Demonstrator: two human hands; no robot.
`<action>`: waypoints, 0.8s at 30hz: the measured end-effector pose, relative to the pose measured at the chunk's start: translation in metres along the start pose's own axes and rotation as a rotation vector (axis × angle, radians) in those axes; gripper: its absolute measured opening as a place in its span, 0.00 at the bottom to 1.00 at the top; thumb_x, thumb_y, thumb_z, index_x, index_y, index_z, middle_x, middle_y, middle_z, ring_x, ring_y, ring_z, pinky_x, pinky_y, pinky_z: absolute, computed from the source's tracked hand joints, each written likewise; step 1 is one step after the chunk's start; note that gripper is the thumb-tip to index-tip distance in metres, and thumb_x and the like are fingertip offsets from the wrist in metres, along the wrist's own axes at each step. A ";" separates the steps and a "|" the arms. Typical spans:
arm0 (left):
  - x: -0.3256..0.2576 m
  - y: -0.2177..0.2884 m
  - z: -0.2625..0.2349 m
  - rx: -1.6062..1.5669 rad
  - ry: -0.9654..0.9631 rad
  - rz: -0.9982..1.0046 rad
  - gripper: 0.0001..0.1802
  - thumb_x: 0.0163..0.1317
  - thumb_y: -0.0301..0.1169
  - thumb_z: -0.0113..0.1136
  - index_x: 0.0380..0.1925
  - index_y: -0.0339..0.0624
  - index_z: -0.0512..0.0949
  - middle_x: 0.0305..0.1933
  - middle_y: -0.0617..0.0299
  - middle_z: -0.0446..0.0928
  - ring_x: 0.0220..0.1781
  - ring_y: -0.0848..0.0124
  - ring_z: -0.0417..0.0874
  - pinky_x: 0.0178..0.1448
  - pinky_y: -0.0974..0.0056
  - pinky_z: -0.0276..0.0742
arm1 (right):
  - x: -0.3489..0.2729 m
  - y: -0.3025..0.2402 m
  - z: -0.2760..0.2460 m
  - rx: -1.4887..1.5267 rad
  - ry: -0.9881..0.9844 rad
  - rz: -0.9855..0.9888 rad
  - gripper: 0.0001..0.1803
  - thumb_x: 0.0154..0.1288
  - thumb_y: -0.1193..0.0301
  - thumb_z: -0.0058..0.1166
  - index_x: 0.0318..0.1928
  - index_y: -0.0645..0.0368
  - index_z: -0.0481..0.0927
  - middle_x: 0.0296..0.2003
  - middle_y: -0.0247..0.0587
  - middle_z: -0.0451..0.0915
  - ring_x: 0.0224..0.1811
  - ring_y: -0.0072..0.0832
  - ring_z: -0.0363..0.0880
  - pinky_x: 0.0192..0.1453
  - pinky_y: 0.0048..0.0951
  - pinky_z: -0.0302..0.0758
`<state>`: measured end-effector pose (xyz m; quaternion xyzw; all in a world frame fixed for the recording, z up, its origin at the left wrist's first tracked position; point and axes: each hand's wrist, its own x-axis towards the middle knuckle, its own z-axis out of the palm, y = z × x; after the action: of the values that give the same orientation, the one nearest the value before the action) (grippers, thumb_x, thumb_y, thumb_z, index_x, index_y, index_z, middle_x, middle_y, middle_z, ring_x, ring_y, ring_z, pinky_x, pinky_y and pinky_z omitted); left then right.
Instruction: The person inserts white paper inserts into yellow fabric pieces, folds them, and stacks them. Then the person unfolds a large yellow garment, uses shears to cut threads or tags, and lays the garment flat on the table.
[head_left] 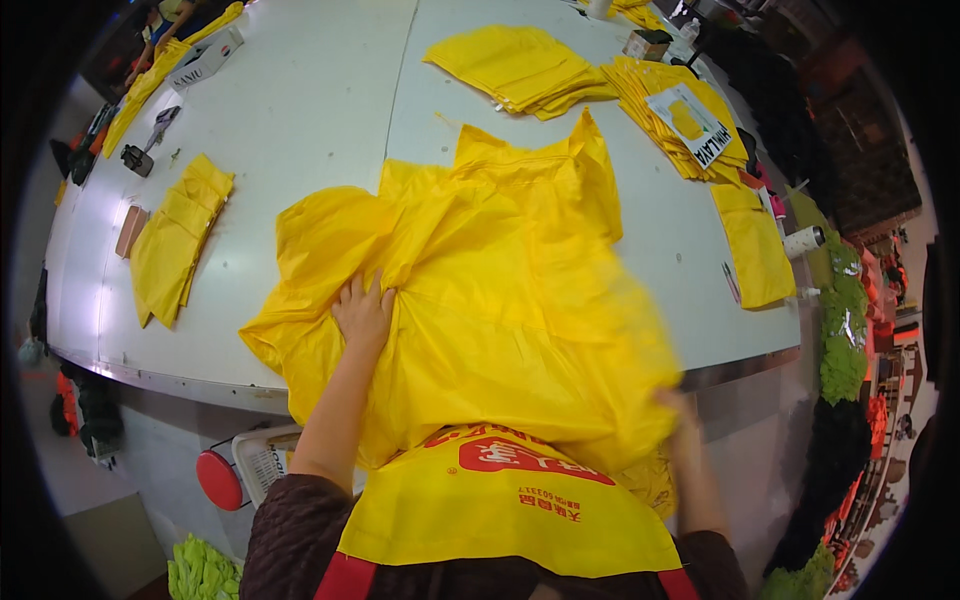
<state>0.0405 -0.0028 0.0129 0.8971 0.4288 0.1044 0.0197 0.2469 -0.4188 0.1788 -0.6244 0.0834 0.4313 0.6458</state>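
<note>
A large, crumpled yellow garment [490, 260] of thin, shiny fabric, like a rain jacket, spreads over the table's near edge towards me. My left hand [363, 310] lies on its left part with fingers apart, and creases run out from the fingertips. At the garment's lower right edge is my right hand [680, 410], smeared by motion. The fabric next to it is blurred too, and its fingers cannot be made out. Below the garment hangs the yellow apron [420, 515] I wear, with red print and red straps.
On the white table [310, 120] lie folded yellow pieces [185, 240] at left, a yellow stack [515, 65] at the far side and another stack [640, 95] at right. A dark tape dispenser [137, 160] sits far left. A red round stool [219, 480] stands below the table's edge.
</note>
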 end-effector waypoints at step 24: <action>0.077 0.141 -0.019 -0.487 0.117 0.434 0.26 0.53 0.32 0.59 0.54 0.41 0.70 0.56 0.48 0.69 0.60 0.52 0.66 0.64 0.46 0.59 | 0.360 -0.129 0.066 -0.799 -0.117 -0.053 0.17 0.61 0.60 0.51 0.40 0.62 0.76 0.18 0.36 0.74 0.12 0.23 0.67 0.18 0.23 0.66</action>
<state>0.1919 -0.0334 0.0627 0.9290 0.1906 0.2571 0.1859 0.5248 -0.1777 0.0542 -0.8026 -0.1438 0.4476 0.3670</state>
